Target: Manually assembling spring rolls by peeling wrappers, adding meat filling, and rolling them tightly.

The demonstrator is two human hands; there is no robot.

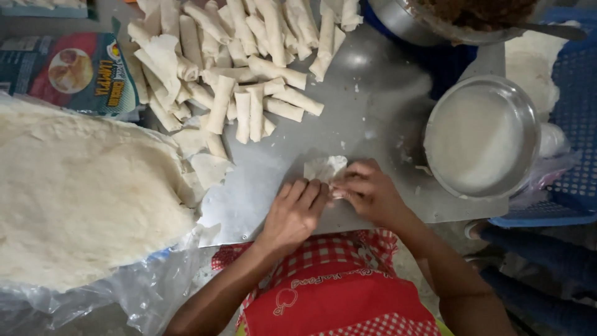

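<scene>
Both hands fold a thin wrapper on the metal tray: the left hand presses flat beside it, the right hand pinches its edge. The wrapper looks fragile; too hard a pinch could tear it and spill filling.

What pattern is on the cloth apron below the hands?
Red-and-white checks with a plain red panel, on the cloth apron, seen in the head view.

Both forearms bare, no sleeves visible, no rings or wristbands. Left hand and right hand uncovered, no gloves. Near edge of scene: red apron with red-and-white checked trim, pale stitched lettering and a small outlined fruit motif.
</scene>
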